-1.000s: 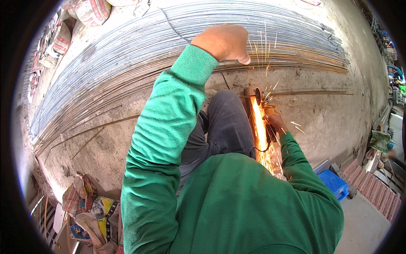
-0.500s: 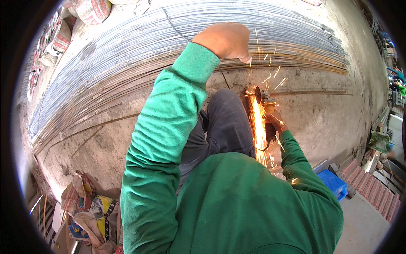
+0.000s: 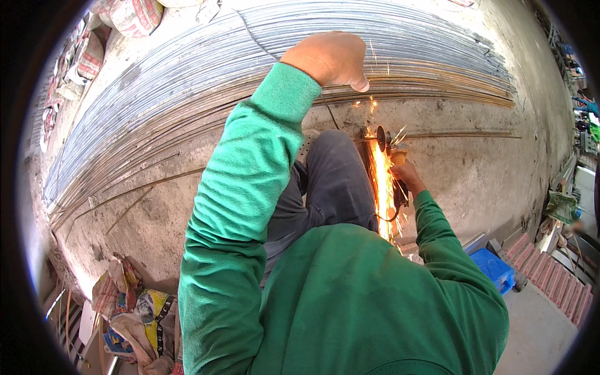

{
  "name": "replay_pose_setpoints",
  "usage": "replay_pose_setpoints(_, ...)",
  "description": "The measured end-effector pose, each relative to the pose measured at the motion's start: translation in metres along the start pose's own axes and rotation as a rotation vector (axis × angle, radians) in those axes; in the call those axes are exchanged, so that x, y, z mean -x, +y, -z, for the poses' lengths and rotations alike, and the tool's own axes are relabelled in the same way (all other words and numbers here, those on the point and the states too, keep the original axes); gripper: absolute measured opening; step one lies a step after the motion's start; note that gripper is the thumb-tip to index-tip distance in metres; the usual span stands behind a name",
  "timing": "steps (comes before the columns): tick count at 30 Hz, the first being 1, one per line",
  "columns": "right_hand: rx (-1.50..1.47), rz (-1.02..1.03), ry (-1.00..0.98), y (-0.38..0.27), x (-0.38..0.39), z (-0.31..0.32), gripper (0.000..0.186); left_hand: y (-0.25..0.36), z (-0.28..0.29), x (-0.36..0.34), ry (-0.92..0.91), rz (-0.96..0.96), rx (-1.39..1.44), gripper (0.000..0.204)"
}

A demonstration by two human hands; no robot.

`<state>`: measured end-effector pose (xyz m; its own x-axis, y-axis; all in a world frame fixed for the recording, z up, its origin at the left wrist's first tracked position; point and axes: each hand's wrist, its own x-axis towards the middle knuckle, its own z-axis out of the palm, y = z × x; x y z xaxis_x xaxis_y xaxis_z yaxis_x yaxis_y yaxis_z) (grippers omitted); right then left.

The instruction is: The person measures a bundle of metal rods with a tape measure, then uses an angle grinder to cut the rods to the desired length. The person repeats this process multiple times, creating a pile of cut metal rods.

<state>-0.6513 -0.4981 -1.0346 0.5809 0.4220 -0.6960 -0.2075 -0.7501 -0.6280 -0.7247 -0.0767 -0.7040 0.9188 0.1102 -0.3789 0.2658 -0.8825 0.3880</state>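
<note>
My right hand (image 3: 407, 175) grips an angle grinder (image 3: 398, 155) low beside my knee. Its dark round disc (image 3: 381, 138) meets a thin steel rod (image 3: 462, 135) lying across the floor. A bright orange stream of sparks (image 3: 381, 187) pours from the disc back toward my body, and a few fly up. Farther out, my left hand (image 3: 331, 57) is raised with its fingers curled in and the thumb tip pointing down to the right. The back of the hand hides whatever its fingers may hold.
A wide spread of long steel bars (image 3: 169, 81) covers the far floor. Sacks (image 3: 134, 15) stand at the far left, with more crumpled sacks (image 3: 140, 325) at the near left. A blue plastic box (image 3: 492, 270) sits at the right by ridged reddish pieces (image 3: 550, 275). My bent knee (image 3: 337, 162) is close to the sparks.
Fewer sparks fly upward and sideways around the disc now. My left hand has shifted very slightly left. The right hand still holds the running grinder at the rod.
</note>
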Motion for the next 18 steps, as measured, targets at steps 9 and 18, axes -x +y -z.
replay_pose_setpoints(9,-0.198,-0.162,0.054,-0.023,0.014,-0.008,0.024,-0.003,-0.003,-0.001,-0.010,0.015,-0.008,0.077)
replay_pose_setpoints(18,-0.068,-0.139,0.110,-0.012,0.004,-0.004,0.023,-0.003,-0.001,-0.001,-0.005,-0.023,0.010,0.078)
